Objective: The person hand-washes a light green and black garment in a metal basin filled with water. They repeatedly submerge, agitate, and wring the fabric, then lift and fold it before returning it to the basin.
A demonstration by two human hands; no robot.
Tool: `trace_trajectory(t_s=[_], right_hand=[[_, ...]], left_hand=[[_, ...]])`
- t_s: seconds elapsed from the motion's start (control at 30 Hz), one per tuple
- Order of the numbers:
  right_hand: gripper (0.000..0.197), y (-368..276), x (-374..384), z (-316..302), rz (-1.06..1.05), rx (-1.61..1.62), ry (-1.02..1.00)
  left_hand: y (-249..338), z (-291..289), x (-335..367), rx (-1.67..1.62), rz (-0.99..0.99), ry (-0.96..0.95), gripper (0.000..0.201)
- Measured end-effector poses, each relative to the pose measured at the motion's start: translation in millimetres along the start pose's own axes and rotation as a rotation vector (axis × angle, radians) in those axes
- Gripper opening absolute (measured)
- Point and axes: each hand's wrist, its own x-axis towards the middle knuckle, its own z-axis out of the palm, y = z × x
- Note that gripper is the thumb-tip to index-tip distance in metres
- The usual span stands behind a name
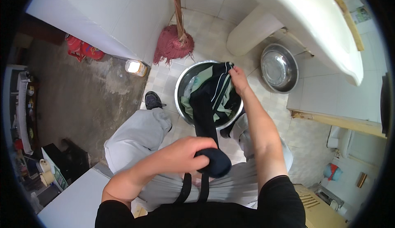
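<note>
A round metal basin (180,103) stands on the floor between my feet, with pale green cloth (203,77) and dark cloth in it. A long black garment with white stripes (204,97) runs from the basin toward my body; its exact kind I cannot make out. My left hand (187,154) is closed on the near end of it, above my lap, where the fabric bunches and hangs over the fingers. At the far right of the basin, my right hand (238,79) pinches the striped end over the rim.
A red mop (175,42) leans beyond the basin. To the right, a second metal basin (279,68) lies near a white sink (321,20) and its pedestal (251,30). At the left, a jar (136,67) stands by the wall's corner, with red containers (84,49) behind.
</note>
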Motion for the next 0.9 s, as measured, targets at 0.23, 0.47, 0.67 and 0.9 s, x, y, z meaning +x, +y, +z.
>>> trace_trajectory(t_s=[0.23,0.47,0.67,0.9], right_hand=[[0.019,-248,-140,-5,-0.234,-0.047,-0.163],[0.020,-338,-271,-16,-0.606,0.007,0.021],[0.025,-318,-302,11,-0.867,-0.047,0.121],[0.029,-92,-200,60,-0.441,-0.603,-0.259]], left_hand=[[-2,10,8,-0.301,0.054,0.070,0.025],[-7,7,2,-0.518,0.150,0.088,0.021],[-3,6,6,-0.460,0.115,0.085,0.022],[-16,12,20,-0.385,0.021,0.128,0.022]])
